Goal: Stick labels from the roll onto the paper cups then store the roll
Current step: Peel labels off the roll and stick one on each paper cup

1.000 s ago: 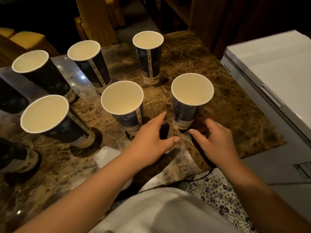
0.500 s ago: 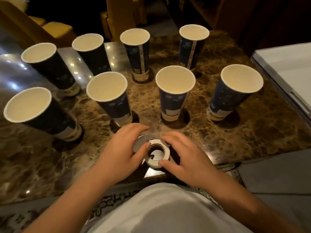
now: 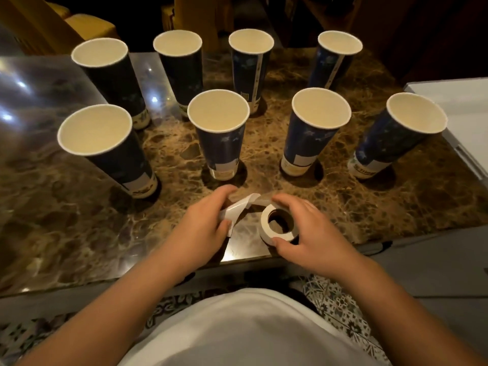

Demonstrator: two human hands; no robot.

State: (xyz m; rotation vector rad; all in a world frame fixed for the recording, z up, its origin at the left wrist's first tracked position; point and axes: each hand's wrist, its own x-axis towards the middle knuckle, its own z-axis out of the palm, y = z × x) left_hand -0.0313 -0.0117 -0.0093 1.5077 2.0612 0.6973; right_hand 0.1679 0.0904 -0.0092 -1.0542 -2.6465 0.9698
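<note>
Several dark blue paper cups stand upright in two rows on a brown marble table (image 3: 396,204); the near row includes one at the left (image 3: 105,146), one in the middle (image 3: 220,136) and one right of it (image 3: 314,133). Close to the table's front edge, my right hand (image 3: 311,231) grips a white label roll (image 3: 277,223) between thumb and fingers. My left hand (image 3: 203,223) pinches the loose white strip (image 3: 237,207) pulled out from the roll.
A white box-like unit (image 3: 459,107) stands at the table's right side. Yellow chairs (image 3: 87,25) sit beyond the far edge. A glossy sheet (image 3: 34,85) covers the table's left part. Patterned floor tiles show below the front edge.
My left hand has drawn a strip of backing out from the roll to the left. The right hand keeps its hold on the roll. The view has shifted, showing more cups.
</note>
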